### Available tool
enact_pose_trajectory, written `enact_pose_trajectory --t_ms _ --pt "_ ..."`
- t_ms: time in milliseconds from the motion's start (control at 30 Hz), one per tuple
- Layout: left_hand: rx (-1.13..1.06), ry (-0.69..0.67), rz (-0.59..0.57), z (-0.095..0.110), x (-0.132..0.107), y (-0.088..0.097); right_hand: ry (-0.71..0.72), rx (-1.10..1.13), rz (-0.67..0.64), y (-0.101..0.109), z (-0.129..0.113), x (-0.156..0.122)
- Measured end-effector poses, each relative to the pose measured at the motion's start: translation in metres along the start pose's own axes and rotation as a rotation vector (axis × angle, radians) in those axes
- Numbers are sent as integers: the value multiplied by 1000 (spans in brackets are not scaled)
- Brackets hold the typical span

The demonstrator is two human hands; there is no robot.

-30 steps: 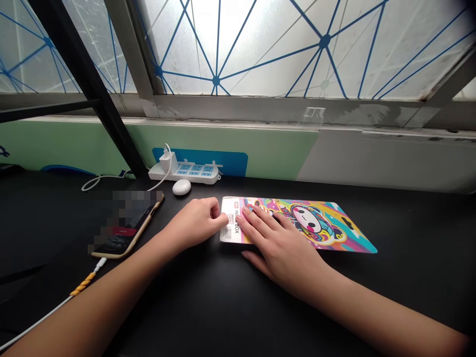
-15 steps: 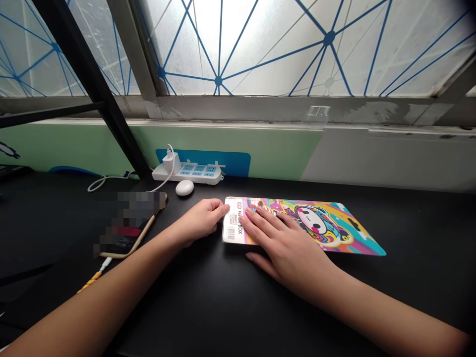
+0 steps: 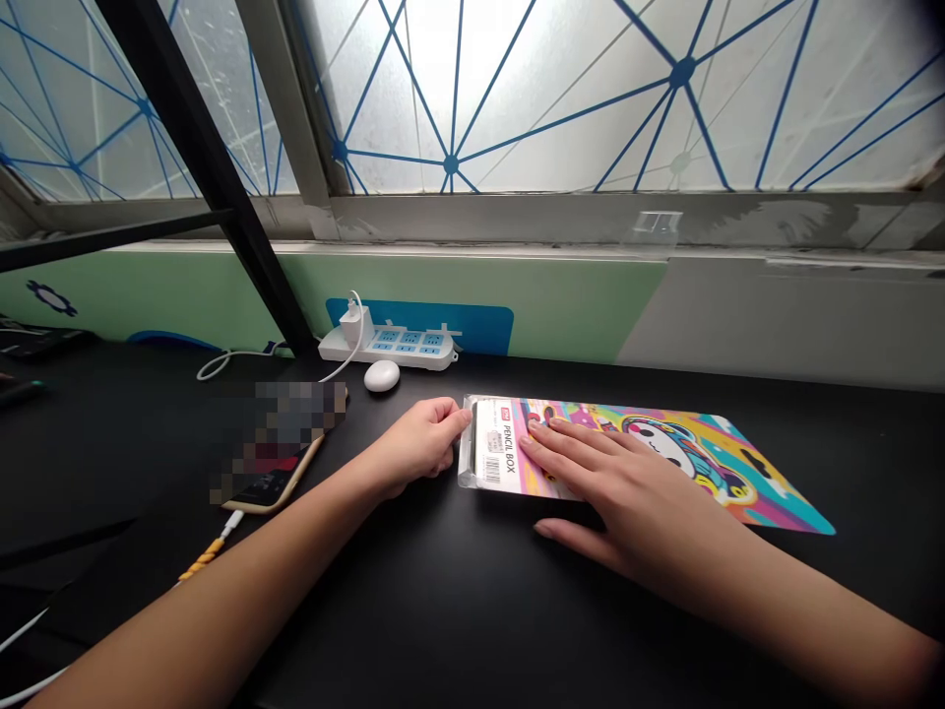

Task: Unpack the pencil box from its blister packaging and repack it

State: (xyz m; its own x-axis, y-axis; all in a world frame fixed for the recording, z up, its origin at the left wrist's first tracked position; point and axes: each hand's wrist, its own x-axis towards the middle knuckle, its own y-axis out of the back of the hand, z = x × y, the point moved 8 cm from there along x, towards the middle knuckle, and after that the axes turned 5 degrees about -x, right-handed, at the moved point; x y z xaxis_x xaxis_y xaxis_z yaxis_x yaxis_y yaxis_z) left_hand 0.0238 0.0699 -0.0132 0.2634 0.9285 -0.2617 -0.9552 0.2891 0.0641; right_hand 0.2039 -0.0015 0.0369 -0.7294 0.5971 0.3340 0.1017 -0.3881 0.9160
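Note:
A flat pencil box (image 3: 668, 440) in clear plastic packaging lies on the black desk, with a bright cartoon cover and a white "PENCIL BOX" label at its left end. My right hand (image 3: 616, 487) rests flat on top of it, fingers spread, and hides the middle of the cover. At the box's left end, the curled fingers of my left hand (image 3: 422, 443) grip the clear plastic edge. The underside of the box cannot be seen.
To the left lies a phone (image 3: 277, 463) in a gold case, partly pixelated, with a cable running from it. Behind stand a white power strip (image 3: 388, 349) with a charger and a small white rounded object (image 3: 382, 375). A black frame bar (image 3: 214, 177) slants before the window.
The whole view has shifted, so everything sits further right in the picture. My right hand has slid slightly right along the box, uncovering more of the label. The box has not moved on the desk.

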Motion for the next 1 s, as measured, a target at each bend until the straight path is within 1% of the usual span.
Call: enact_pose_trajectory --t_ms 100,167,233,300,333,400,467,567,600,633,667,700,733,767,800,833,867,900,967,1000 --pt "20 10 1 1 0 0 -19 -5 36 3 14 -13" --pt "98 -1 16 4 1 5 -13 -28 58 7 25 -24" --pt "262 -58 84 12 2 18 6 -73 74 10 34 -32" --pt "424 -127 179 24 2 35 19 -105 74 13 39 -36" --pt "450 -130 196 28 1 43 21 -106 68 14 41 -37" --pt "515 -118 189 35 -1 56 19 -89 62 15 41 -36" --pt "699 -99 181 41 -5 66 15 -69 72 16 38 -35" --pt "843 -31 72 40 -9 71 20 -62 77 19 33 -34" --pt "885 -13 59 39 -10 72 22 -63 69 19 31 -34" --pt "936 -10 83 39 -11 72 22 -65 61 20 30 -33" --pt "995 -32 142 43 -12 72 19 -65 52 20 28 -32" --pt "1055 -90 225 48 -14 70 12 -65 37 19 27 -30" --pt "1103 -179 313 56 -18 63 0 -67 19 16 25 -28" --pt "1132 -301 386 64 -24 52 -10 -68 3 13 22 -26" --pt "1136 -443 410 70 -30 35 -19 -72 -8 10 20 -25" --pt "1105 -568 371 71 -36 15 -24 -75 -14 6 16 -23" --pt "1064 -672 304 71 -42 -6 -27 -77 -16 1 13 -21" --pt "1045 -731 221 67 -45 -26 -28 -76 -10 -2 10 -20" --pt "1088 -762 47 52 -47 -60 -31 -70 -4 -9 6 -17" --pt "1140 -754 -1 45 -45 -70 -34 -70 -5 -11 5 -17"
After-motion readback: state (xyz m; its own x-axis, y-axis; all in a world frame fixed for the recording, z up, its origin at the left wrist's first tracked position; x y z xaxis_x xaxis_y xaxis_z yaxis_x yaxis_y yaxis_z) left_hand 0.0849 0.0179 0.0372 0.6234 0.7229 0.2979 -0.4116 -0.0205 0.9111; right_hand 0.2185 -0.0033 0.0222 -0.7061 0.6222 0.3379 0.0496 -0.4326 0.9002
